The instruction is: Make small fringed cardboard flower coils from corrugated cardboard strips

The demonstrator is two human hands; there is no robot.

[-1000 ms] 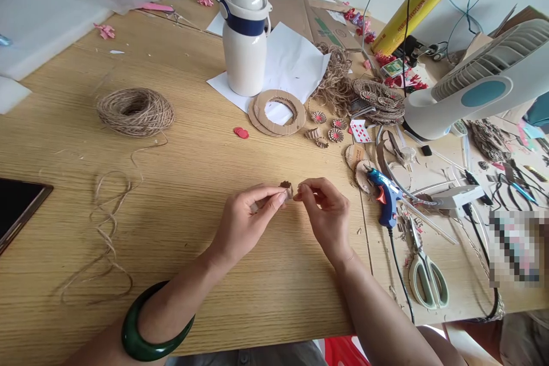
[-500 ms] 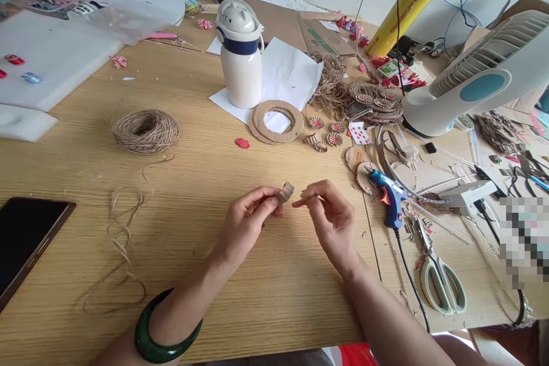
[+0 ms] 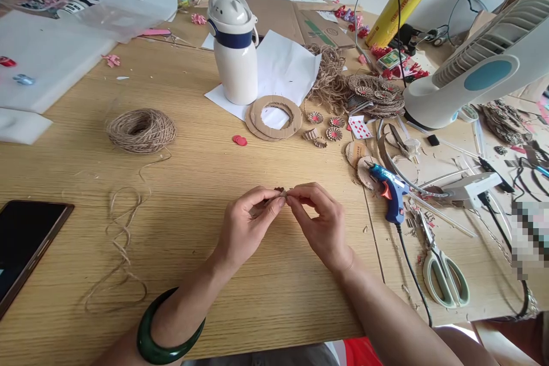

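Observation:
Over the front middle of the table, my left hand pinches a small corrugated cardboard piece, mostly hidden by fingers. The fingertips of my right hand are closed at its right end and meet those of the left. Beyond them lie two red paper discs, which partly overlap. Several small pleated cardboard rosettes with red centres sit farther off to the right, beside an uncentred cardboard coil. Two flat cardboard rings overlap near the white bottle.
At left are a ball of twine with a loose tail and a phone. A blue glue gun, scissors, a playing card and a white fan crowd the right side. Cords run along there.
My right hand has moved left, bringing its fingertips onto the cardboard piece. My left hand keeps its pinch, and the piece is now more covered. The view has shifted slightly.

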